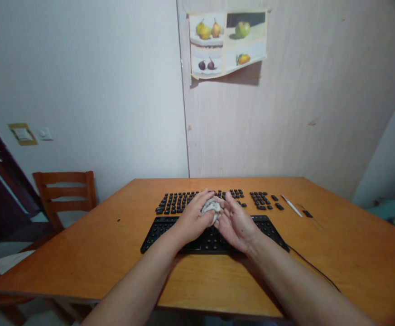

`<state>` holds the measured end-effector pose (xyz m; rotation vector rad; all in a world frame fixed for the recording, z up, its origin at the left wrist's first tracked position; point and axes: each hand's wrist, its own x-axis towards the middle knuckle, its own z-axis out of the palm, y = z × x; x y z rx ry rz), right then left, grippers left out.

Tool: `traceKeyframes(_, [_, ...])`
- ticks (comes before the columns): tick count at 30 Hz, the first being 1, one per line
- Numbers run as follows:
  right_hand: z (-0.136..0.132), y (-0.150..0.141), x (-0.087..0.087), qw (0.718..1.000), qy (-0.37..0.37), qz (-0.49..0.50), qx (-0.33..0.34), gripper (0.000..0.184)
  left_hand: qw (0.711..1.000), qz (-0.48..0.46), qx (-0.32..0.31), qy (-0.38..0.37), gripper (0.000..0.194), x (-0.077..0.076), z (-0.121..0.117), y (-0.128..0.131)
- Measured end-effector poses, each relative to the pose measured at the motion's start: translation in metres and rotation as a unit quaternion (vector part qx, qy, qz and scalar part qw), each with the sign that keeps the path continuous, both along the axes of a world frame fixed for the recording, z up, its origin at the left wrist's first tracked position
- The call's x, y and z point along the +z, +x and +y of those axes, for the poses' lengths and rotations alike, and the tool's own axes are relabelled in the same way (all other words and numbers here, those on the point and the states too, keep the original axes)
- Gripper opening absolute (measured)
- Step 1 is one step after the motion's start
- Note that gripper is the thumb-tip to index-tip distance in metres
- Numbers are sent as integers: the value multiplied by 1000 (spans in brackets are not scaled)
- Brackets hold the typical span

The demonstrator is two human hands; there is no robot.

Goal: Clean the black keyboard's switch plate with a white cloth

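A crumpled white cloth is bunched between my two hands, above a black keyboard base with its keycaps off. My left hand is closed over the cloth from the left. From the right, my right hand, palm turned inward and thumb raised, has its bent fingers closed on the cloth's edge. Whether a small part sits inside the cloth is hidden. Behind the base, loose black keycaps lie in rows, partly covered by my hands.
More keycaps form a block at the right, near a white pen-like stick and a small black-handled tool. A cable runs from the base across the wooden table. A chair stands at left.
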<state>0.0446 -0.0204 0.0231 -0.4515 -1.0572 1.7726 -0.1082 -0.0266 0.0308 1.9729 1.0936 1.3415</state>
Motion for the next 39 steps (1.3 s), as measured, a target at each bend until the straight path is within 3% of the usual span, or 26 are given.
traceKeyframes(2, [0, 2, 1, 1000, -3, 12, -1, 41, 995, -76, 7, -62, 44, 1, 7, 2])
traceKeyframes(5, [-2, 3, 3, 999, 5, 11, -37, 31, 963, -215, 0, -159, 40, 5, 14, 7])
traceKeyframes(8, [-5, 2, 6, 996, 49, -20, -79, 43, 932, -315, 2, -178, 41, 7, 18, 17])
traceKeyframes(11, [-6, 1, 6, 984, 102, -53, -136, 52, 921, -348, 8, -175, 38, 7, 21, 28])
traceKeyframes(14, [-4, 2, 6, 972, 122, -73, -186, 48, 924, -338, 11, -178, 39, 6, 22, 33])
traceKeyframes(17, [-1, 5, 6, 973, 107, -74, -189, 40, 940, -299, 0, -164, 47, 8, 21, 33])
traceKeyframes(23, [2, 8, 4, 979, 85, -61, -176, 38, 964, -186, -87, -168, 45, 16, 10, 32])
traceKeyframes(31, [1, 10, 8, 967, 100, -118, -200, 25, 967, -202, -39, -150, 41, 13, 10, 29])
traceKeyframes(35, [3, 16, 12, 949, 126, -138, -256, 29, 985, -126, -4, -121, 42, 13, 8, 27])
traceKeyframes(39, [5, 19, 11, 951, 142, -144, -234, 33, 993, -74, 3, -87, 42, 13, 5, 27])
